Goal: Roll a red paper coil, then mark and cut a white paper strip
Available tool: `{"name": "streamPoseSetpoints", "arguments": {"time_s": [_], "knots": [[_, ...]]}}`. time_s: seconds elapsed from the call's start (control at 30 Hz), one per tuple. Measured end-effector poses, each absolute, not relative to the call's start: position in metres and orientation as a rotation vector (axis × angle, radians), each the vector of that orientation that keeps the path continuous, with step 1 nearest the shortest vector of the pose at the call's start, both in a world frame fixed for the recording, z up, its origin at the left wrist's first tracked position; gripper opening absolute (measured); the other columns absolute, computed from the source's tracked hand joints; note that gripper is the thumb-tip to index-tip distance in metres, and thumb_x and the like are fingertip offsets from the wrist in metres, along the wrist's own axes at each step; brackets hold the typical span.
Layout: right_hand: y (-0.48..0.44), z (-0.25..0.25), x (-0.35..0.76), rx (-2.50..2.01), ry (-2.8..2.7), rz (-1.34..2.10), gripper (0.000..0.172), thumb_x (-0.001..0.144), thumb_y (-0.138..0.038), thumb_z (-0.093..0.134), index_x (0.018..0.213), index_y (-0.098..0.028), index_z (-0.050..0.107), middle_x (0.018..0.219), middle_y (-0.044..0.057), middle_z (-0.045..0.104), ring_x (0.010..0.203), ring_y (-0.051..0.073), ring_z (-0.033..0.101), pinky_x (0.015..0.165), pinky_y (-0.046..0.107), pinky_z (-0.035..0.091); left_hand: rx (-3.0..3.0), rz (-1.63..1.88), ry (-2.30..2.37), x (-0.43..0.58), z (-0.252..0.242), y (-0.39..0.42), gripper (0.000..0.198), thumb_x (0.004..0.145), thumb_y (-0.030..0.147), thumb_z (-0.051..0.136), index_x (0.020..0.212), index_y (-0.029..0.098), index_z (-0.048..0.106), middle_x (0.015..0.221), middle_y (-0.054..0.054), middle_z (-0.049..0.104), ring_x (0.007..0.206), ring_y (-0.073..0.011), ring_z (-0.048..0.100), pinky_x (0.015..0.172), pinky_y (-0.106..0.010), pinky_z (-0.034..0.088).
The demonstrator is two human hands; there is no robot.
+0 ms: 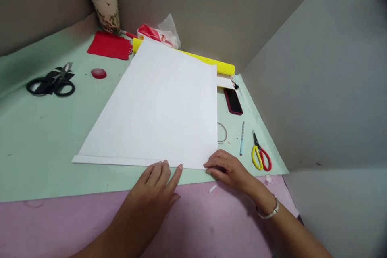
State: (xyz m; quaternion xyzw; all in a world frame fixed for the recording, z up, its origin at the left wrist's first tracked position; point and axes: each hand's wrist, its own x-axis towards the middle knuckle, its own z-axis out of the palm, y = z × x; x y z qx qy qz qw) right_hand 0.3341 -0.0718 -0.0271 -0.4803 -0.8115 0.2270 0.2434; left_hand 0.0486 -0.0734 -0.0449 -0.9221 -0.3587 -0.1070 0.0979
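Note:
A large white sheet of paper point(160, 105) lies flat on the pale green mat point(39, 137), with a narrow strip folded up along its near edge. My left hand point(157, 187) rests with fingers stretched out, fingertips touching that folded near edge. My right hand point(226, 169) has its fingers curled and pressed on the sheet's near right corner. A silver bracelet point(269, 211) circles my right wrist.
Black scissors point(51, 84), a red lid point(98, 73) and red pleated paper point(110, 45) lie at left. A paper cup point(104, 0), yellow pleated paper point(217, 65), a phone point(233, 101), a ring point(222, 132), a pen point(242, 139) and yellow-red scissors point(260, 155) sit behind and right. Grey walls enclose the corner.

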Motion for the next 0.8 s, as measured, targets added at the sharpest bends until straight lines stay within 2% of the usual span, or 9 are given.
{"name": "streamPoseSetpoints", "arguments": {"time_s": [0.63,0.8], "knots": [[-0.0720,-0.0264,0.3338,-1.324,-2.204,0.662,0.013,0.095,-0.018,0.064,0.104,-0.022,0.072,0.090,0.006,0.069,0.083,0.018,0.063,0.070,0.031,0.054,-2.769,-0.327,-1.107,0.0492,-0.0466,-0.0733,0.047,0.095,0.037,0.062,0.137,0.017,0.066,0.122,-0.019,0.073,0.109,-0.0348,0.063,0.100,-0.047,0.041],[-0.0722,-0.0272,0.3341,-1.331,-2.200,0.659,0.013,0.096,-0.019,0.063,0.104,-0.022,0.073,0.089,0.006,0.069,0.083,0.019,0.064,0.070,0.031,0.054,-2.776,-0.350,-1.128,0.0493,-0.0457,-0.0733,0.046,0.095,0.039,0.063,0.137,0.021,0.066,0.123,-0.018,0.073,0.109,-0.0342,0.063,0.100,-0.046,0.041]]}}
